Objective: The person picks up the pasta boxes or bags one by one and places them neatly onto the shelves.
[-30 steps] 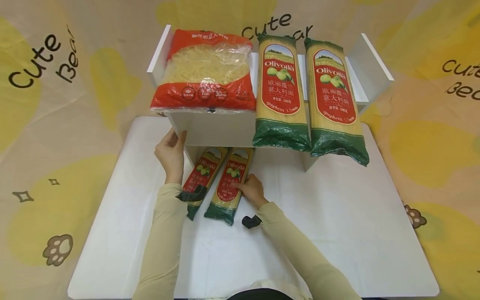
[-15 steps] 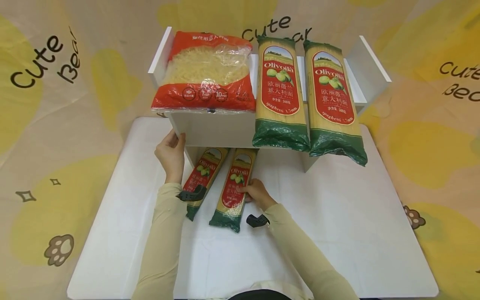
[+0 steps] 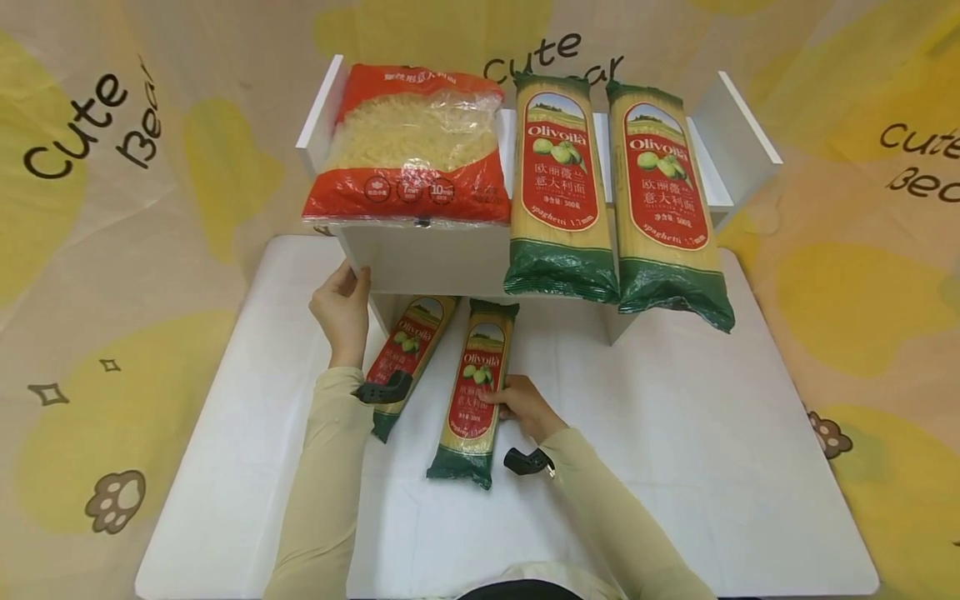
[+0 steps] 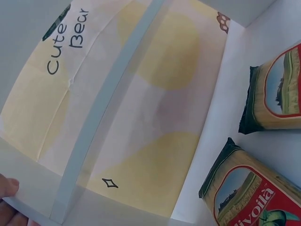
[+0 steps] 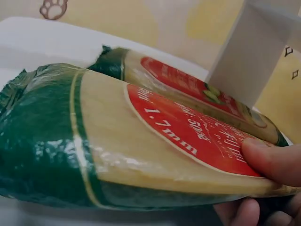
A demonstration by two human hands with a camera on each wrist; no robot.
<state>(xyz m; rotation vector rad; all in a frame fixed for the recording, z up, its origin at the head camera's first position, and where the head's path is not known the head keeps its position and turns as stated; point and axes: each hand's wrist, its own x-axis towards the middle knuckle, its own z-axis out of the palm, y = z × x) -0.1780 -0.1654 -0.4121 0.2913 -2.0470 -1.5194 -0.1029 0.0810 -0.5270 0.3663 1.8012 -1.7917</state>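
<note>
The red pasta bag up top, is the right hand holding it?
No, the right hand grips a spaghetti pack lower down, while the red pasta bag lies on the white shelf.

A: Which brand marked the upper left packet (image 3: 561, 187) and the upper right packet (image 3: 670, 200)?

B: Both bore "Olivoilà", above 欧丽薇兰 意大利面, 净含量 500克 and "spaghetti 1.7mm".

A: And the lower pair?

B: The lower left packet (image 3: 411, 340) and lower right packet (image 3: 471, 402) likewise read "Olivoilà"; the right wrist view showed "1.7mm" on the latter.

A: The red bag (image 3: 416, 137)?

B: It carried "7min" and "10min" in circles, beneath a heading ending 意大利面; finer print was illegible.

A: The cloth backdrop (image 3: 150, 275)?

B: "Cute Bear" recurred there, in places partly covered or cut off.
</note>
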